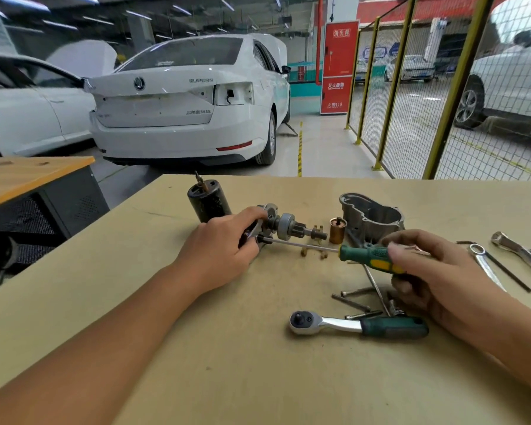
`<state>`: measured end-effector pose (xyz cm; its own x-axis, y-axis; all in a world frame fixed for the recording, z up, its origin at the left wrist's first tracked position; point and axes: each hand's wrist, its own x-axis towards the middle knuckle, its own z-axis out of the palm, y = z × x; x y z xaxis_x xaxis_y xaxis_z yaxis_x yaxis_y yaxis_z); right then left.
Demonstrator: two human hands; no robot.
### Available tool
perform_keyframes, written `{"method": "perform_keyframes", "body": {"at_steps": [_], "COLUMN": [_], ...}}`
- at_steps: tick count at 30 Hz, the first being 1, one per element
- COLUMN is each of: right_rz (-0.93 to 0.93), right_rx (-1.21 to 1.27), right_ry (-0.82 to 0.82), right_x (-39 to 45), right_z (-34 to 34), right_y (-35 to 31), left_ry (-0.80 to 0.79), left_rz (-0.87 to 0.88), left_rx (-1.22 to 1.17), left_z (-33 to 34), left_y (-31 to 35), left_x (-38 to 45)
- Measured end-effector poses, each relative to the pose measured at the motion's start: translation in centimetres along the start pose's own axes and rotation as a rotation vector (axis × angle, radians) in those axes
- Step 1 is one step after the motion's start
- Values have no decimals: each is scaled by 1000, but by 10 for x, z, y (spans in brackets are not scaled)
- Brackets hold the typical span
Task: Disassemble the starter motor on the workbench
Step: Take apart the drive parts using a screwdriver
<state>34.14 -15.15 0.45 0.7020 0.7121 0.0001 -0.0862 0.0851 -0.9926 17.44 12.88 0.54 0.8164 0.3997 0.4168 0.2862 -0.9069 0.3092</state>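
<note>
1. Head view: the left hand [224,240] curls around the starter motor's shaft assembly [285,227], which lies mid-workbench [196,348].
2. The right hand [426,271] grips a green screwdriver [371,259], its tip at the assembly beside the left fingers.
3. A ratchet [359,326] lies nearer the person; the black motor body [207,200] stands behind.

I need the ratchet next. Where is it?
In the head view the ratchet lies on the bench nearest the person, right of centre, just below the loose bolts and the right hand.

Both forearms reach forward, the left hand [218,250] curled in a grip and the right hand [436,271] clasped, fingers [411,240] bent.
</note>
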Motion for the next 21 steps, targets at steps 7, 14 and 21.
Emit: {"method": "perform_keyframes", "body": {"at_steps": [7, 14, 21], "right_rz": [-29, 8, -12], "right_rx": [29, -27, 71], "right_ry": [64, 59, 90], "right_x": [2, 4, 10], "right_z": [-2, 1, -6], "right_y": [4, 0, 2], "left_ry": [16, 62, 85], "left_rz": [-28, -68, -61], "left_rx": [-16, -19, -10], "left_z": [1, 5, 10], "left_y": [-2, 1, 2], "left_x": [-1, 1, -1]}}
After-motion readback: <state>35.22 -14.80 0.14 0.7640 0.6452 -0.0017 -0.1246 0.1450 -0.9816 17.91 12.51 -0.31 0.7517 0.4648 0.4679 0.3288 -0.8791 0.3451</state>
